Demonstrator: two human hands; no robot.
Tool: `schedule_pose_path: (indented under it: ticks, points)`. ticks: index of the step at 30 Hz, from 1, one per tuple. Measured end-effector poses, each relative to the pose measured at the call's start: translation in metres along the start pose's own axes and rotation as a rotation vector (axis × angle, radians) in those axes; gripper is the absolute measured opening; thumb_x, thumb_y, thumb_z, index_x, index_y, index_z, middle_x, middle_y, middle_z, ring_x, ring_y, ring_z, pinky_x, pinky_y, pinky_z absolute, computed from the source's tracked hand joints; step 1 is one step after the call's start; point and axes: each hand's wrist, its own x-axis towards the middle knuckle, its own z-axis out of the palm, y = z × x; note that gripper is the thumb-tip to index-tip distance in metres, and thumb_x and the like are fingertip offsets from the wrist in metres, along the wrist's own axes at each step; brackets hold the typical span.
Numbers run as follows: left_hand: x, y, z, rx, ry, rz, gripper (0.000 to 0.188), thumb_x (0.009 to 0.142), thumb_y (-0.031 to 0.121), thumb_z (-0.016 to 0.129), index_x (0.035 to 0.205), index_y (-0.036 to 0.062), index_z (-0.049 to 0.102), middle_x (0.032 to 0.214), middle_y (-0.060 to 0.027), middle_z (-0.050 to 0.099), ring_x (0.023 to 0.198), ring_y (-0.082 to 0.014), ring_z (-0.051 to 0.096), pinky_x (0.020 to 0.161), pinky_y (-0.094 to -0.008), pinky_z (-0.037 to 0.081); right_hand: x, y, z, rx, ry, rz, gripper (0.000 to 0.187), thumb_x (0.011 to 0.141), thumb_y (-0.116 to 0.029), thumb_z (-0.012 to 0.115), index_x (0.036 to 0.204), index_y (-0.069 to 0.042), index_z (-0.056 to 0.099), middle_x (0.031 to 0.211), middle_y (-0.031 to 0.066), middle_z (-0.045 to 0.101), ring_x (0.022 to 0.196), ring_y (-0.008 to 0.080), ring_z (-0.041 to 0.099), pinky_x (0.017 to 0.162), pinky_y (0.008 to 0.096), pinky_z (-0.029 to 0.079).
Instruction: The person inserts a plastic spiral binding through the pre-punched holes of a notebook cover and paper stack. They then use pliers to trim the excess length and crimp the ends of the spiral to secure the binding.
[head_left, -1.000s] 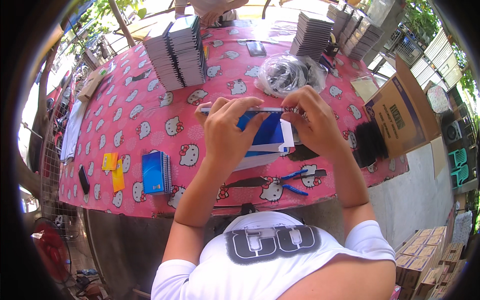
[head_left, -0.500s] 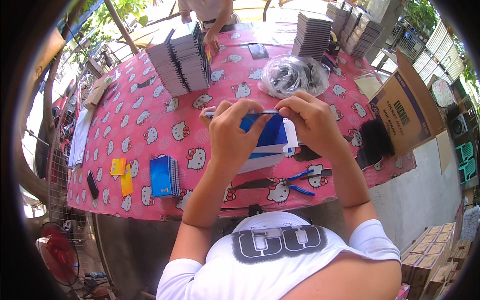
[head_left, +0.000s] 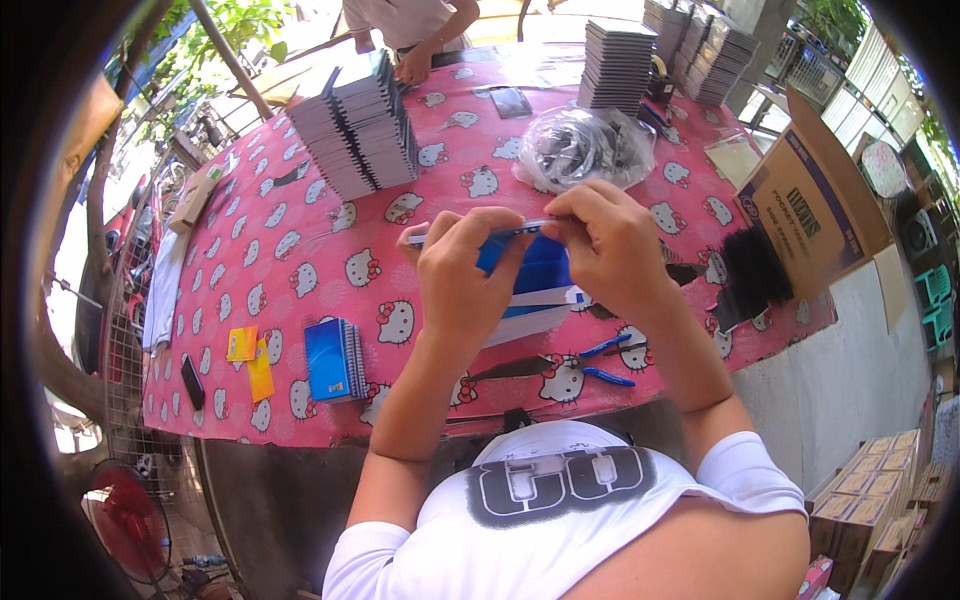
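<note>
My left hand (head_left: pixel 462 278) and my right hand (head_left: pixel 607 250) both grip a blue-covered notebook (head_left: pixel 535 272) by its top edge, holding it just above the pink patterned tablecloth (head_left: pixel 330 240). White pages show under the blue cover. Blue-handled pliers (head_left: pixel 585 366) lie on the cloth just below my right wrist. A second blue spiral notebook (head_left: pixel 334 358) lies to the left of my left forearm.
A fanned stack of grey notebooks (head_left: pixel 360 135) stands at the back left, more stacks (head_left: pixel 618 65) at the back right. A clear bag of dark parts (head_left: pixel 582 148) lies behind my hands. Another person's hand (head_left: pixel 412 66) rests at the far edge. A cardboard box (head_left: pixel 808 205) stands at the right.
Both hands stay on the blue notebook in much the same grip. The view has shifted slightly; the other person at the far edge has come into view.
</note>
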Motion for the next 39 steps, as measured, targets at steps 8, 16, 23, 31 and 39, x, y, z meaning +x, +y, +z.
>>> schedule_pose_path:
  ticks: [8, 16, 23, 31, 39]
  points:
    - [0.005, 0.005, -0.002, -0.016, -0.096, 0.057, 0.016, 0.074, 0.018, 0.078, 0.087, 0.0159, 0.069, 0.078, 0.0045, 0.069, 0.076, -0.0146, 0.059, 0.088, -0.0357, 0.028, -0.002, 0.058, -0.032, 0.239, -0.166, 0.017, 0.012, 0.079, 0.000, 0.066, 0.092, 0.000, 0.065, 0.081, 0.0134, 0.065, 0.077, 0.0282, 0.065, 0.071, 0.0331, 0.051]
    - [0.010, 0.001, 0.005, -0.028, -0.173, 0.069, 0.027, 0.070, 0.015, 0.081, 0.094, 0.0123, 0.071, 0.084, 0.0007, 0.070, 0.086, -0.0170, 0.061, 0.089, -0.0339, 0.035, -0.138, 0.254, -0.030, -0.531, -0.580, 0.231, 0.055, 0.065, -0.019, 0.079, 0.112, -0.004, 0.054, 0.098, 0.0164, 0.064, 0.094, 0.0391, 0.062, 0.082, 0.0466, 0.051]
    - [0.009, -0.002, 0.007, 0.019, -0.126, 0.095, 0.031, 0.065, 0.023, 0.084, 0.089, 0.0111, 0.070, 0.083, -0.0002, 0.069, 0.086, -0.0193, 0.060, 0.087, -0.0351, 0.036, -0.023, 0.176, -0.045, 0.056, -0.056, 0.109, 0.023, 0.082, -0.012, 0.066, 0.099, 0.001, 0.058, 0.093, 0.0151, 0.067, 0.088, 0.0259, 0.066, 0.077, 0.0409, 0.053]
    - [0.018, 0.003, 0.005, -0.002, -0.212, -0.037, 0.031, 0.065, 0.024, 0.084, 0.089, 0.0108, 0.069, 0.086, -0.0024, 0.068, 0.088, -0.0200, 0.060, 0.088, -0.0367, 0.037, 0.036, 0.105, -0.062, 0.669, -0.437, 0.107, 0.023, 0.080, -0.012, 0.072, 0.099, -0.003, 0.061, 0.095, 0.0083, 0.067, 0.097, 0.0172, 0.062, 0.088, 0.0360, 0.050]
    - [0.006, -0.020, -0.008, -0.139, -0.028, -0.152, 0.033, 0.070, 0.012, 0.082, 0.100, 0.0057, 0.068, 0.111, -0.0081, 0.062, 0.101, -0.0229, 0.061, 0.087, -0.0367, 0.049, 0.050, 0.102, -0.047, 0.149, -0.429, 0.007, 0.029, 0.069, 0.000, 0.072, 0.096, 0.000, 0.061, 0.094, 0.0025, 0.067, 0.089, 0.0113, 0.061, 0.081, 0.0298, 0.051]
